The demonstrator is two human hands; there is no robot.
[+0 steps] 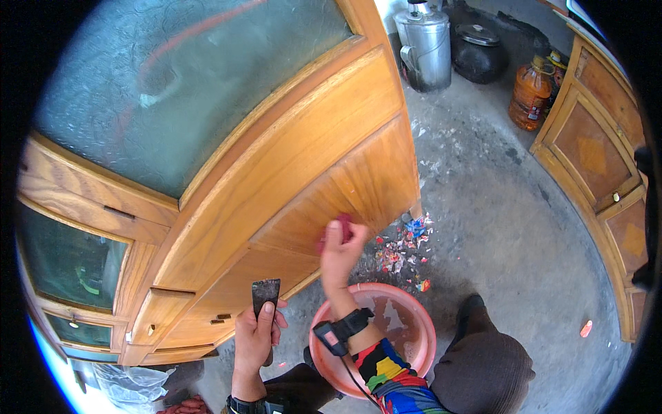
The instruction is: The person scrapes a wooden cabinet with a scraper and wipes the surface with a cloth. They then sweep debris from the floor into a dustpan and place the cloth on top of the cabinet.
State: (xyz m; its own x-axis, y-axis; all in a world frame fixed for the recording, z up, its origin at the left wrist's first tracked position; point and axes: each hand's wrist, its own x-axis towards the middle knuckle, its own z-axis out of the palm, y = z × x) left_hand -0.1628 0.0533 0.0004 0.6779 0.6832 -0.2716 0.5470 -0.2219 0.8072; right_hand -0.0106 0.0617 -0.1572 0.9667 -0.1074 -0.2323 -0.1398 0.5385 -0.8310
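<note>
A wooden cabinet (279,191) with patterned glass in its upper part rises along my left. My right hand (341,253) grips a dark red cloth (343,227) and presses it to the lower wooden panel; the hand is slightly blurred. In my left hand (254,331) is a flat dark metal scraper (266,292), blade up, held apart from the cabinet. Below my right forearm stands a pink plastic basin (433,336) with cloudy water in it.
Torn paper scraps (395,253) litter the concrete floor (496,207) by the cabinet's foot. At the back are a metal kettle (426,52), a dark lidded pot (478,57) and an oil bottle (530,95). Another wooden cabinet (589,150) lines the right side.
</note>
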